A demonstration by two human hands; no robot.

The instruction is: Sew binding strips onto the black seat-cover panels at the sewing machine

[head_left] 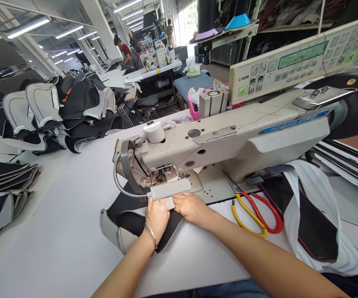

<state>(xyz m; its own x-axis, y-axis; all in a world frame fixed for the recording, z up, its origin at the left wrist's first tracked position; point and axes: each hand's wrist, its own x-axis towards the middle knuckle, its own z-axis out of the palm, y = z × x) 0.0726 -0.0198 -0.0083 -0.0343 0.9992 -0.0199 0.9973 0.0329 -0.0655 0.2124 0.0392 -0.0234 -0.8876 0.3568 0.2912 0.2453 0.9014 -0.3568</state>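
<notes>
Forearms (256, 248) nearest. Left hand (158, 215) and right hand (193, 209) both pinch black piece (171, 230), on table (57, 223) by machine (219, 145) head. Best keep layers flat, edges flush, fingertips clear.

White work surface (73, 211) is pretty loaded: black-and-grey fabric stacks (3, 215) on the left, sewing machine (216, 140) right of centre, black-and-grey piece (127, 209) near middle, scissors' handles (278, 223) resting right.

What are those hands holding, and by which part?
Left hand and right hand hold black-and-grey fabric by a part close to the sewing machine; exact grip partly hidden.
</notes>
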